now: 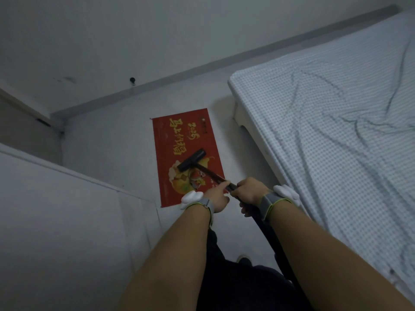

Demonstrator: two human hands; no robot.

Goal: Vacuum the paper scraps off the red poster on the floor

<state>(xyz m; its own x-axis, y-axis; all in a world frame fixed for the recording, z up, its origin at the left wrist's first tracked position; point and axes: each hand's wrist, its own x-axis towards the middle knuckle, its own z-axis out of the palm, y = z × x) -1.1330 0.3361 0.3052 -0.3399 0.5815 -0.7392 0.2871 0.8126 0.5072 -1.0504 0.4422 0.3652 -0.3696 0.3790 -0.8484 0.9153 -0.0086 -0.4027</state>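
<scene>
Carefully now: your biggest risk is the red poster [187,153] itself. It lies loose on the pale floor [107,149], and the vacuum head [191,159] is sitting flat on it, ahead of your grip and slightly to the left. If suction catches the thin sheet, I'd expect it to lift, crease or drag along with the head, and any scraps left on it could scatter onto the bare floor. Pushing the head toward the poster's far edge could also curl that edge under. Whether scraps remain you can't tell from here; the printed yellow artwork near your hands hides small pieces.

A second hazard is the bed [325,108] just to the right of your grip: a wide sweep would likely knock the wand [213,175] against its frame.

Your right hand [250,193] is clenched around the wand's upper end, knuckles up, wrist roughly in line with the forearm. Your left hand [216,196] sits just ahead of it and to the left, thumb and fingers reaching onto the shaft; it looks like a light steadying hold, though how firm it is I can't tell. Both forearms run forward and converge on the wand, which slopes down and away to the head.
</scene>
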